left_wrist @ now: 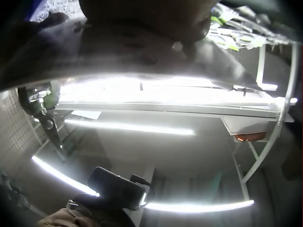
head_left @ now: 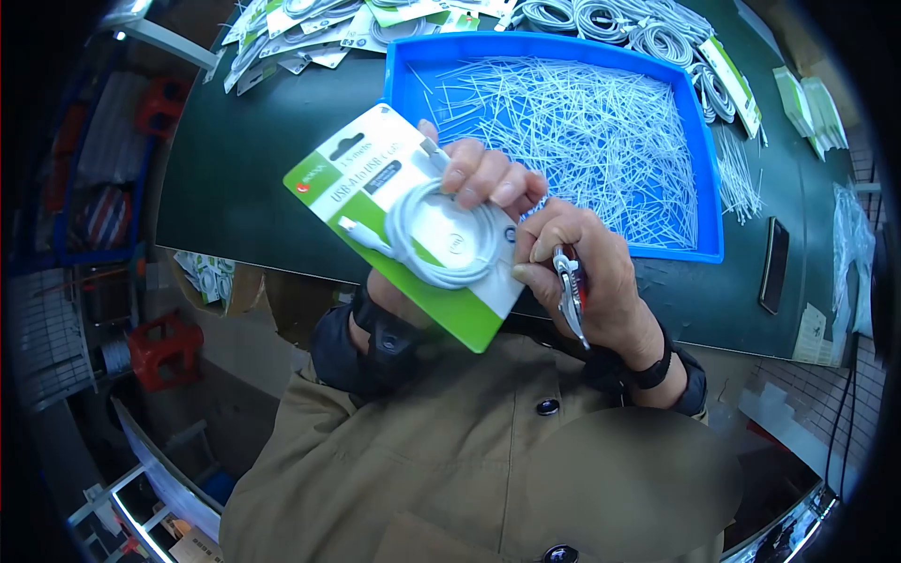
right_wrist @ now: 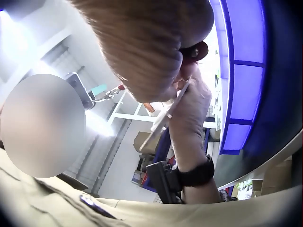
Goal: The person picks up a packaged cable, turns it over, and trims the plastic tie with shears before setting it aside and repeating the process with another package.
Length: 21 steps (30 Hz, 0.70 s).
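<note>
Carded USB cable (head_left: 441,235) clasped in the left grip (head_left: 493,174)

I see the left fingers curled over the coil, its card tilted above the table's (head_left: 253,169) near edge. Close beside it, the right grip (head_left: 587,272) clutches metal pliers (head_left: 570,296). Beyond, a blue tray (head_left: 713,206) holds loose white strands (head_left: 582,122).

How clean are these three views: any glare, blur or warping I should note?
Head: fisheye curve, dark corners, card lettering partly readable, smudged oval low right. Left wrist: light tubes blown out, near shapes dark and soft. Right wrist: flare upper left, blurred oval at left, blue tray violet-tinged.
</note>
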Available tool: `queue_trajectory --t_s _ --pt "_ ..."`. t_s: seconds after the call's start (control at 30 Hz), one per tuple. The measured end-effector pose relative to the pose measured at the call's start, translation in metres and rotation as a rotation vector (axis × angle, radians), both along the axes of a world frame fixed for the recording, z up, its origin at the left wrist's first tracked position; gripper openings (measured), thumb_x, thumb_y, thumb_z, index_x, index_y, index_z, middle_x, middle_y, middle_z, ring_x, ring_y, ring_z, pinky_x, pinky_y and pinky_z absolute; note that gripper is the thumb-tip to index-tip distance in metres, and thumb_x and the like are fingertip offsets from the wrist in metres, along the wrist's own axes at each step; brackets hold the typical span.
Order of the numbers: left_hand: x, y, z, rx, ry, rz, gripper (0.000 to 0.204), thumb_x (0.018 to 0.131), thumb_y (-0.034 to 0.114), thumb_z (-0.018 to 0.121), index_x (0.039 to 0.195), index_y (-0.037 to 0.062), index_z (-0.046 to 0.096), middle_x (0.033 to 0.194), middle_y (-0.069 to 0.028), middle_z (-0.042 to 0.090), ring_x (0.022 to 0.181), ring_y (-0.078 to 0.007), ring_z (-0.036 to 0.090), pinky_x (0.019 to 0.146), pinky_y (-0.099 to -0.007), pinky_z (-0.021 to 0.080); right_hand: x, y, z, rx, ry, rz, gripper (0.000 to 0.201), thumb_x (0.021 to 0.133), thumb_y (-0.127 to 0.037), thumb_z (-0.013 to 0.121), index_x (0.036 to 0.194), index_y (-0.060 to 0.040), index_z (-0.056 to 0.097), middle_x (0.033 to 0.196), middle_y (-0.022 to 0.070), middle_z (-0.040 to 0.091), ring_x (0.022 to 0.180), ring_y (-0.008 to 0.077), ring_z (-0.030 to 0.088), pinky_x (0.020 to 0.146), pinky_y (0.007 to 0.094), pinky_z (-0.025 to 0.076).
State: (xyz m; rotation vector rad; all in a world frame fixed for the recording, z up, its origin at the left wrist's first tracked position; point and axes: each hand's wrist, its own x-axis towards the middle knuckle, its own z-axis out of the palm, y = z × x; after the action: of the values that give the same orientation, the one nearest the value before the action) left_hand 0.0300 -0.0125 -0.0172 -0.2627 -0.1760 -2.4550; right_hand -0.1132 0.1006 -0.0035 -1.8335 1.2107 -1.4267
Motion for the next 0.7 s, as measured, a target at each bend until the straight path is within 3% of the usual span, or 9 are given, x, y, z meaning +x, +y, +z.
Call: queue_trajectory --t_s 0.13,0.2,0.23,0.4,0.43,0.47,0.53,0.67,0.7 --pt "0.038 -0.045 0.004 0.114 0.066 0.142 0.053 0.115 0.035 0.031 0.067 0.0135 0.044 0.062 -0.0002 0.039 0.073 -0.018 0.041 0.096 -0.038 0.04 -0.013 0.014 -0.005 0.126 -0.169 -0.023 0.031 0.084 0.007 0.077 0.105 -0.0059 0.059 0.097 0.0067 0.066 0.082 0.0166 0.064 0.073 0.031 0.053" --pt "0.066 -0.066 0.01 -0.058 0.087 0.148 0.055 0.113 0.033 0.03 0.064 0.0143 0.046 0.06 -0.0004 0.042 0.071 -0.0177 0.042 0.094 -0.0379 0.041 -0.024 0.023 -0.012 0.277 -0.304 -0.17 0.028 0.088 0.005 0.076 0.106 -0.006 0.058 0.097 0.0064 0.066 0.082 0.0134 0.062 0.073 0.0297 0.052" --pt "0.081 -0.076 0.005 -0.096 0.147 0.158 0.056 0.113 0.034 0.03 0.063 0.0139 0.048 0.059 -0.0007 0.043 0.071 -0.0186 0.044 0.092 -0.0384 0.041 -0.033 0.021 -0.006 0.261 -0.192 -0.18 0.026 0.09 0.003 0.075 0.108 -0.0059 0.057 0.095 0.0046 0.066 0.082 0.0103 0.061 0.073 0.0288 0.051" --pt "0.166 -0.066 0.028 -0.445 -0.397 0.483 0.057 0.117 0.037 0.027 0.068 0.013 0.045 0.062 -0.002 0.039 0.068 -0.0159 0.04 0.089 -0.0367 0.04 -0.04 0.011 0.007 0.333 -0.093 -0.305 0.023 0.091 0.001 0.073 0.107 -0.0034 0.057 0.092 0.0052 0.067 0.078 0.0125 0.061 0.072 0.0292 0.05" --pt "0.192 -0.066 0.022 -0.528 -0.488 0.552 0.061 0.117 0.043 0.021 0.072 0.0126 0.049 0.064 -0.0021 0.041 0.071 -0.0184 0.042 0.09 -0.0389 0.041 -0.04 0.007 0.012 0.357 -0.048 -0.341 0.023 0.091 0.001 0.073 0.107 -0.003 0.057 0.091 0.0059 0.067 0.077 0.0133 0.061 0.072 0.0294 0.05" --pt "0.209 -0.061 0.024 -0.621 -0.6 0.62 0.058 0.117 0.043 0.026 0.07 0.0141 0.043 0.068 -0.0027 0.043 0.072 -0.0169 0.042 0.094 -0.0386 0.041 -0.038 0.002 0.015 0.374 -0.006 -0.371 0.023 0.091 0.001 0.073 0.107 -0.0025 0.057 0.09 0.0066 0.068 0.076 0.0141 0.061 0.072 0.0296 0.051" --pt "0.293 -0.082 -0.013 -0.822 -0.736 0.644 0.06 0.117 0.048 0.026 0.074 0.0117 0.049 0.071 -0.005 0.051 0.075 -0.0182 0.049 0.097 -0.0423 0.045 -0.04 -0.005 0.01 0.345 0.021 -0.456 0.024 0.091 -0.002 0.073 0.11 -0.0006 0.058 0.088 0.0081 0.068 0.073 0.015 0.061 0.071 0.0295 0.051" --pt "0.356 -0.051 -0.024 -0.297 -1.572 1.45 0.065 0.112 0.06 0.034 0.085 0.0057 0.058 0.081 -0.007 0.061 0.082 -0.0196 0.06 0.092 -0.0374 0.051 -0.054 -0.016 0.003 0.325 -0.021 -0.456 0.032 0.092 -0.006 0.073 0.121 0.0014 0.061 0.086 0.0051 0.066 0.074 0.012 0.06 0.07 0.0282 0.049" --pt "0.361 -0.05 -0.02 -0.253 -1.575 1.529 0.052 0.113 0.049 0.042 0.089 0.0054 0.058 0.083 -0.0057 0.061 0.081 -0.0177 0.059 0.089 -0.0345 0.051 -0.056 -0.017 0.005 0.352 -0.036 -0.442 0.036 0.092 -0.007 0.073 0.125 0.0019 0.062 0.086 0.0043 0.065 0.075 0.0111 0.059 0.07 0.0278 0.049"
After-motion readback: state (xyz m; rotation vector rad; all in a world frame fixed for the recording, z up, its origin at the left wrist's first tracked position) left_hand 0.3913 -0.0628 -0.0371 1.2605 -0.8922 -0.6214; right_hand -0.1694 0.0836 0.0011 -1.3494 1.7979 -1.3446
